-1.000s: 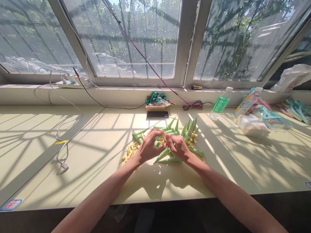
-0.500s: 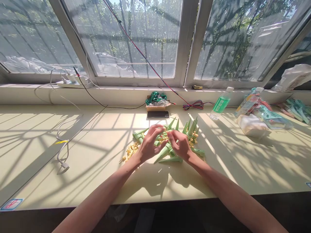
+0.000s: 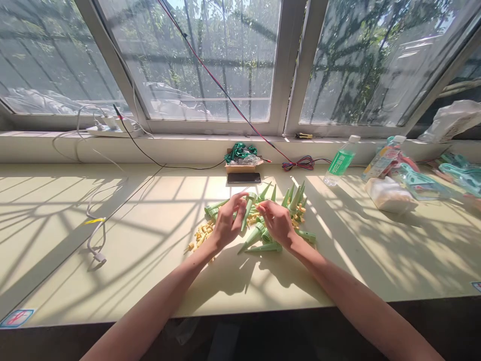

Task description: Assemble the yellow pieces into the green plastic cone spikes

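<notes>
My left hand [image 3: 228, 220] is closed around a pale green plastic spike [image 3: 248, 212], its wide capped end up and its point slanting down. Close to its right, my right hand [image 3: 278, 219] has thumb and forefinger pinched together near the spike's top; whatever is in the pinch is too small to make out. Beneath and around both hands lies a heap of similar green spikes [image 3: 252, 237], some standing point up at the back. Small yellow plastic pieces [image 3: 205, 231] are scattered by my left wrist, with more yellow pieces [image 3: 298, 214] right of my right hand.
Behind the heap are a black phone [image 3: 244, 178] and a small box [image 3: 244, 169] with green material. At right stand a green-labelled bottle [image 3: 341, 163], another bottle [image 3: 383, 158] and a white packet [image 3: 391, 194]. A cable [image 3: 98, 235] lies left on the table [image 3: 150, 281].
The green spike in my left hand now shows clearly, tilted point down, and my left fingers have closed in around it. My right hand has hardly moved.
</notes>
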The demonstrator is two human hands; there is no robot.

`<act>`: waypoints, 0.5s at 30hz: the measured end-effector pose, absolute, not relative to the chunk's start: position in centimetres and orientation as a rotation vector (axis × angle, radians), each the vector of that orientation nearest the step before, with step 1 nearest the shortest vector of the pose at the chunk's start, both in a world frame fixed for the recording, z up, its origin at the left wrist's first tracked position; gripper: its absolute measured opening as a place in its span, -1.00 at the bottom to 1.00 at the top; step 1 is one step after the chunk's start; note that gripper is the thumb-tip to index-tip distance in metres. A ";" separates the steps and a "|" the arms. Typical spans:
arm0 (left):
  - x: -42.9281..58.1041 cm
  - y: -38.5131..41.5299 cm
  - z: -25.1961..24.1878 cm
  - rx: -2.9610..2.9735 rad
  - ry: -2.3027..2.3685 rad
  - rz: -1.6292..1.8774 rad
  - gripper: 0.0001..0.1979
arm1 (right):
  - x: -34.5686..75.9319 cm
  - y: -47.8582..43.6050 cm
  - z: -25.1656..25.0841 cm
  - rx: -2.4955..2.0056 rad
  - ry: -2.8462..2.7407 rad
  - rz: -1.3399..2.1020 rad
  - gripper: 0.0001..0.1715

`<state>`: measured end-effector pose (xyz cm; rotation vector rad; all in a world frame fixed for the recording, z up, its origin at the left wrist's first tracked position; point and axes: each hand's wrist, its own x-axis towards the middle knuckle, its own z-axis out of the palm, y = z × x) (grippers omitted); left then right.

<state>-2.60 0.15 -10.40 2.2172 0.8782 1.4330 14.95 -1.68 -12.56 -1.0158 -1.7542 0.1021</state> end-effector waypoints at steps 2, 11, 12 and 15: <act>-2.6 0.3 -10.6 2.217 0.829 1.431 -0.68 | 15.0 -1.6 -12.6 -1.002 -1.755 0.088 -0.68; -2.8 0.5 -10.9 2.236 0.820 1.371 -0.57 | 15.2 -1.4 -12.7 -1.010 -1.736 0.119 -0.67; -2.8 0.5 -10.9 2.236 0.813 1.369 -0.57 | 15.2 -1.4 -12.7 -1.007 -1.733 0.127 -0.66; -2.8 0.4 -10.9 2.220 0.796 1.363 -0.58 | 15.3 -1.4 -12.7 -0.985 -1.727 0.150 -0.66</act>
